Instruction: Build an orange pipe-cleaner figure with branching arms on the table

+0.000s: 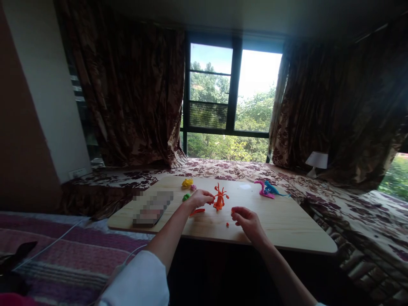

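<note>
An orange modelling-clay figure (pixel 219 201) shaped like a tree stands upright near the middle of the table, thin branches spreading from its top. My left hand (pixel 201 198) reaches in from the left, its fingertips pinched at one of the left branches. Right of the figure and nearer to me, my right hand (pixel 246 219) pinches a small bit of orange clay (pixel 232 210), partly hidden by the fingers. A loose orange crumb (pixel 227 225) lies beside that hand. Under my left wrist rests a strip of orange clay (pixel 198 211).
Yellow clay (pixel 187 182), pink clay (pixel 193 187) and green clay (pixel 186 197) lie at the back left. A blurred-out flat object (pixel 153 209) is on the left of the wooden table (pixel 280 229). Pink (pixel 264 190) and blue (pixel 273 189) clay figures stand at the back right.
</note>
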Demonstrator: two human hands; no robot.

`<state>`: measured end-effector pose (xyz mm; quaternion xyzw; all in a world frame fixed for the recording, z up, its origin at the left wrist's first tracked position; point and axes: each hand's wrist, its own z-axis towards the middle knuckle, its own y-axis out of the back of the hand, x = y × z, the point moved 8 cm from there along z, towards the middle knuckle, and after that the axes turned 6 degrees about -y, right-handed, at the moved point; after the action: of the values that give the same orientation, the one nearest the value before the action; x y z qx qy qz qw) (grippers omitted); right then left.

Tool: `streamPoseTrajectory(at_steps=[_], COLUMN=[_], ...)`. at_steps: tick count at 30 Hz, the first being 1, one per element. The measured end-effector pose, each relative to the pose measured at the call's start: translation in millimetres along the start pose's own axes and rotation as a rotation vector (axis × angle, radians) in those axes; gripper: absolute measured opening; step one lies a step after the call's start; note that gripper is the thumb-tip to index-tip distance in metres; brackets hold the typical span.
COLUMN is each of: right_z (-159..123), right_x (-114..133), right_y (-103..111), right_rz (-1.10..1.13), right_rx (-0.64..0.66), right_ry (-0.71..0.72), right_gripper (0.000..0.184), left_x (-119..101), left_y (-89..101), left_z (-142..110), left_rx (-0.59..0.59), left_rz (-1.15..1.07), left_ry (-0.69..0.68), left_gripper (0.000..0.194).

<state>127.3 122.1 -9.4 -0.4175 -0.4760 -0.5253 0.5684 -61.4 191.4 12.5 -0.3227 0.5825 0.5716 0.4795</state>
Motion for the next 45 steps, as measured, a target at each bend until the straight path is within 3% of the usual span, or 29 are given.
streamPoseTrajectory(at_steps=[4,10,16,23,27,30,36,40,45], right_z=[5,21,25,39,44,38,20,17,24], right_x=[-1,5,-3,-2,15,39,81,89,86], right_y=[-5,-12,-6,-3,7,1,-49,-65,-72], right_rz=[-0.06,-0.204,-0.282,-0.183,-0.197,-0.331,-0.873,-1.149,-1.296], right_rx=[-0.034,-0.085,-0.149,-0.144,-0.197,-0.22,-0.195,-0.171,-0.125], right_ry=[0.002,0.138,0.131,0.061,0.098,0.217,0.508,0.593,0.624], right_gripper=[0.034,0.026,0.022,0.027,0.028,0.023,0.021,0.019,0.02], left_x=[2,8,-3,-9,-3,2,4,2,0], left_y=[-6.5,-12.9,-15.0,-17.3,-12.7,-9.7,-7.0,-2.8,-1.7], left_z=[-3,-7,-10,-10,-6,-4,-3,-2,-3], left_rx=[0.038,0.059,0.063,0.068,0.039,0.027,0.031,0.024,0.015], left_rz=[-0.015,-0.021,-0.024,-0.034,-0.035,-0.032,-0.039,-0.037,-0.05], left_ry=[0.033,0.087,0.079,0.06,0.053,0.048,0.02,-0.003,0.009], left_gripper=[0.024,0.033,0.028,0.022,0.021,0.021,0.018,0.017,0.017])
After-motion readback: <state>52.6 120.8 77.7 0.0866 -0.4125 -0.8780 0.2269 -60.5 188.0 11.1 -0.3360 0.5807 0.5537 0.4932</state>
